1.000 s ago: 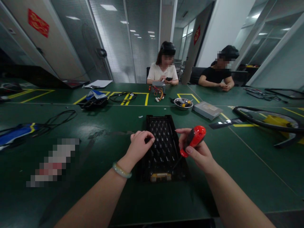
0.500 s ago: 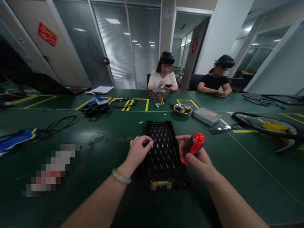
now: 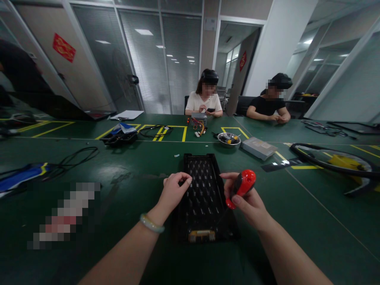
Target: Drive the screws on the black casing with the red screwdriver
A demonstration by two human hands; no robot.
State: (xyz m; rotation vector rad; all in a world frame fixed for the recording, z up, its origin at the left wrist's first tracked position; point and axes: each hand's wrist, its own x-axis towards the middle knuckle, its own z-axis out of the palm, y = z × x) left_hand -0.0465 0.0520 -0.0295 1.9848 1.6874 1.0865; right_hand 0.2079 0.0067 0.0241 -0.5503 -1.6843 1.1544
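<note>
A long black casing (image 3: 204,182) lies in front of me, with rows of small glinting raised parts inside. A yellowish part (image 3: 202,233) sits at its near end. My right hand (image 3: 247,200) is closed round the red and black handle of a screwdriver (image 3: 245,184), index finger stretched over the casing's right side. The dark shaft slants down toward the near right part of the casing; I cannot tell whether its tip touches anything. At the casing's left edge, my left hand (image 3: 175,190) is closed, thumb and fingertips pinched together. What they hold, if anything, is hidden.
Beyond the casing stand a metal bowl (image 3: 229,139) of small parts, a grey metal box (image 3: 259,148) and a power supply with coloured wires (image 3: 199,126). Black cables (image 3: 75,158) lie left, a black frame (image 3: 332,158) right. Two people (image 3: 204,99) sit across the table.
The view has tilted slightly, so the scene sits a little lower in the picture. Both hands and the screwdriver keep nearly the same places by the casing.
</note>
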